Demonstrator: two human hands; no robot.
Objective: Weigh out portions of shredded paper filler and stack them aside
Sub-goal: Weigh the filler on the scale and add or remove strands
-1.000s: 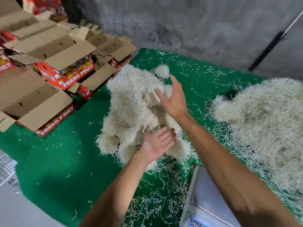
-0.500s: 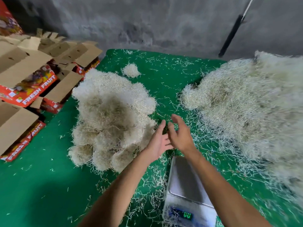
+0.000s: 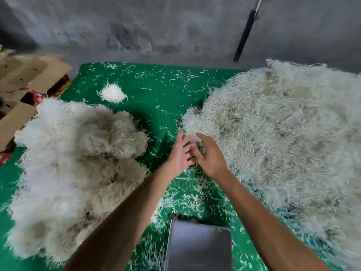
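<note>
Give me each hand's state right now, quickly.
Left hand: open, fingers straight, holding nothing.
Right hand: open, fingers relaxed, at the edge of the loose filler pile.

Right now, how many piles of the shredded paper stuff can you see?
3. A big loose heap on the right, a stack of bundled portions on the left, and a tiny clump at the back of the green mat. More may lie outside the view.
</note>
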